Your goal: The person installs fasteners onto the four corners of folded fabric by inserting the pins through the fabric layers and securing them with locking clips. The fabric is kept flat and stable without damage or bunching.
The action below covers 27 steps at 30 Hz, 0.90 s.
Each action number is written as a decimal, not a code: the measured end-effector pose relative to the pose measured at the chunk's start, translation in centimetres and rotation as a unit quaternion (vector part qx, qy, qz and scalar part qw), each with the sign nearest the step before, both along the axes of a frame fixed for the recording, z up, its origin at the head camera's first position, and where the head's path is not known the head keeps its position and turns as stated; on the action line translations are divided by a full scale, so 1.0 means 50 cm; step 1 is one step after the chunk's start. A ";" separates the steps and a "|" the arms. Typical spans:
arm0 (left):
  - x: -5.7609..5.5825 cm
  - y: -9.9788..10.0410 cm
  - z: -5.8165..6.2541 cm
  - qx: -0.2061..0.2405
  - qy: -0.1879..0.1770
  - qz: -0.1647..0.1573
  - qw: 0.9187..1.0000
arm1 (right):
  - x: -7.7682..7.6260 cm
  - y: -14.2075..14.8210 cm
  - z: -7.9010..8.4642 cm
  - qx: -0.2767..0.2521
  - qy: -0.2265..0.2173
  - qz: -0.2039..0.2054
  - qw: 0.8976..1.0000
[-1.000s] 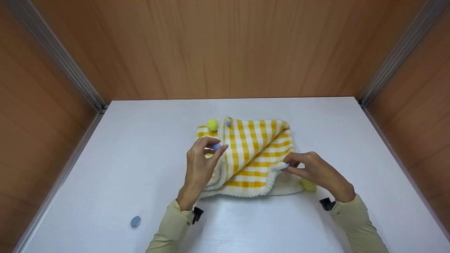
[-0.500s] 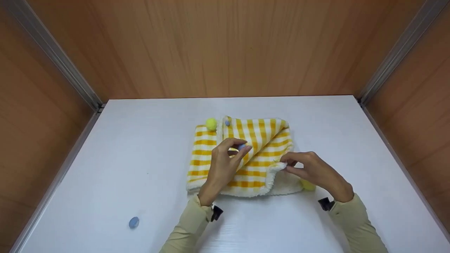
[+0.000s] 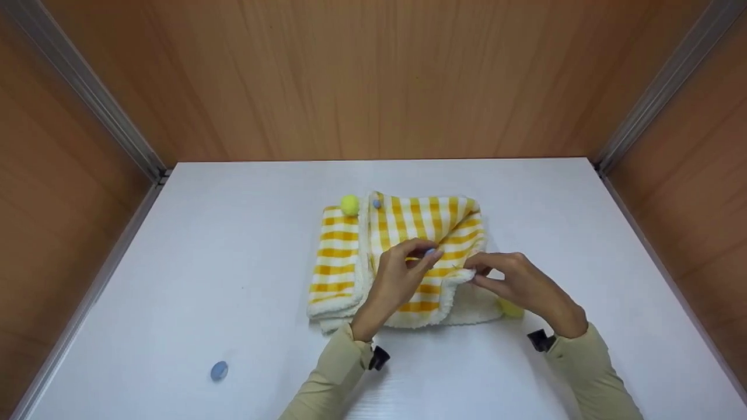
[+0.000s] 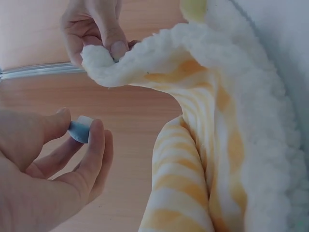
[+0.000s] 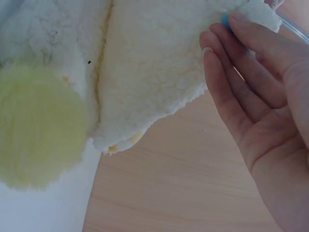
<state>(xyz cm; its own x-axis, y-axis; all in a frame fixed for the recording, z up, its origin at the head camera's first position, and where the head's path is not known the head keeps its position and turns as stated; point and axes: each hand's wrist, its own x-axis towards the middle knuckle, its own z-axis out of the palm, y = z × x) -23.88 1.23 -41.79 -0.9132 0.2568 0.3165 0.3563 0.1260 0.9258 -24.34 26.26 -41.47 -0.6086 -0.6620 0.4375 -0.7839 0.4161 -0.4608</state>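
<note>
A folded yellow-and-white checked cloth [image 3: 335, 254] with a white fleecy lining lies on the white table. My left hand [image 3: 400, 280] is over its front part, pinching a small blue round piece [image 4: 80, 130] with a white end between thumb and fingers. Just to the right, my right hand [image 3: 519, 283] pinches a raised fleecy corner of the cloth. A bit of blue [image 5: 225, 19] shows at the right fingertips; what it belongs to is hidden. Near the cloth's far edge sits a blue button-like piece [image 3: 377, 203].
One yellow pompom [image 3: 350, 205] is at the cloth's far left, another [image 3: 511, 308] beside the right hand. A blue disc [image 3: 219, 371] lies on the table [image 3: 146, 280] at the front left. Wood-grain panels [image 3: 373, 81] stand behind and at both sides.
My left hand has moved right across the cloth, carrying the small blue piece close to the right hand. The right hand has stayed at the cloth's corner.
</note>
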 end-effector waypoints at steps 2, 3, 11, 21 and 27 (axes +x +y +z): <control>-0.001 0.001 -0.003 0.003 -0.008 -0.008 1.000 | 0.001 -0.001 0.000 -0.003 0.002 0.000 1.000; -0.001 0.002 -0.005 0.003 -0.013 -0.012 1.000 | 0.002 -0.001 0.001 -0.004 0.002 -0.001 1.000; -0.003 0.011 -0.015 0.003 -0.023 -0.042 0.999 | 0.005 -0.004 0.002 -0.010 0.011 0.006 1.000; -0.005 0.024 -0.022 0.011 -0.037 -0.055 0.998 | 0.005 -0.008 0.001 -0.021 0.010 0.022 1.000; -0.006 0.025 -0.023 0.023 -0.033 -0.054 0.998 | 0.005 -0.008 0.001 -0.021 -0.002 0.029 0.999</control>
<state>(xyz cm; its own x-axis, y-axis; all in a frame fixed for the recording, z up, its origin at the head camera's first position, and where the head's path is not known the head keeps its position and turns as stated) -24.17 2.47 -42.92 -0.9000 0.3422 0.2701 0.3038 0.0477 0.9516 -24.09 25.87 -41.41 -0.5717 -0.6768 0.4637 -0.8042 0.3504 -0.4801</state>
